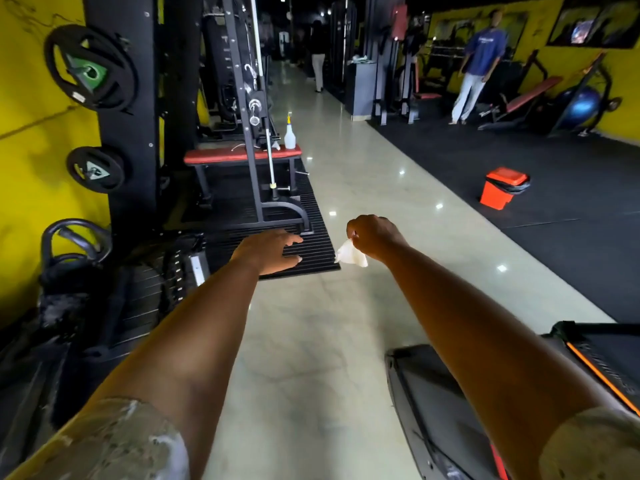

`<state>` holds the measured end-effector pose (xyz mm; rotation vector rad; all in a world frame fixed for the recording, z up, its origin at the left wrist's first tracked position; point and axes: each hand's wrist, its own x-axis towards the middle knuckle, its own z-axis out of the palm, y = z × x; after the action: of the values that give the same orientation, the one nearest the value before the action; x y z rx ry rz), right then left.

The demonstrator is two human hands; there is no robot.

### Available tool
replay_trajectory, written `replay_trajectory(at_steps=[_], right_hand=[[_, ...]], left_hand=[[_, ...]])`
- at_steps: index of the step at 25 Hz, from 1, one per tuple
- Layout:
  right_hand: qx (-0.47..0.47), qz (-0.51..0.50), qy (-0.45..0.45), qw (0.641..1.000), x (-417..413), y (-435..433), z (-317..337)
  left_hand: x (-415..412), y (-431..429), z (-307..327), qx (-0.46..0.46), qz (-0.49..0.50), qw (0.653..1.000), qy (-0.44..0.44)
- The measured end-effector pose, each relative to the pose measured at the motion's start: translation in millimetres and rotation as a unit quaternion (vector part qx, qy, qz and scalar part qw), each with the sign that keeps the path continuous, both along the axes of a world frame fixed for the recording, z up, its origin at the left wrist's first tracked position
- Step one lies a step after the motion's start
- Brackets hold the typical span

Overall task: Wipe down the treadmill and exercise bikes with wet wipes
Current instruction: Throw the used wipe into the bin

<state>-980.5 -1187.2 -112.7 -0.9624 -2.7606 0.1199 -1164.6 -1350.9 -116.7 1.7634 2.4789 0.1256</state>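
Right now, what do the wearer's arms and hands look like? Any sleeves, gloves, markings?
Both forearms are bare. The left sleeve and right sleeve are short and tan, with whitish mottled patches. The left hand and right hand are ungloved; no watch, band or ring shows.

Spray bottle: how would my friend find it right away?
Left of the shiny tiled aisle stands a tall black weight machine. A red padded bench sits before it; the spray bottle stands on its aisle end. It's the only bottle, white, yellow on top.
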Motion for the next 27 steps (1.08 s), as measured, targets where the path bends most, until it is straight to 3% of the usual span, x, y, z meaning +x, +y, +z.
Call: replay_trajectory(at_steps=[4, 27], right_hand=[[0.014, -0.026, 0.044, 0.999, -11, 87, 7], [0.013, -0.204, -0.009, 0.979, -115, 546, -18]], left_hand=[[-17, 104, -1, 0.009, -0.036, 0.999, 0.003], [-163, 645, -26, -0.022, -0.189, 0.982, -0.003]])
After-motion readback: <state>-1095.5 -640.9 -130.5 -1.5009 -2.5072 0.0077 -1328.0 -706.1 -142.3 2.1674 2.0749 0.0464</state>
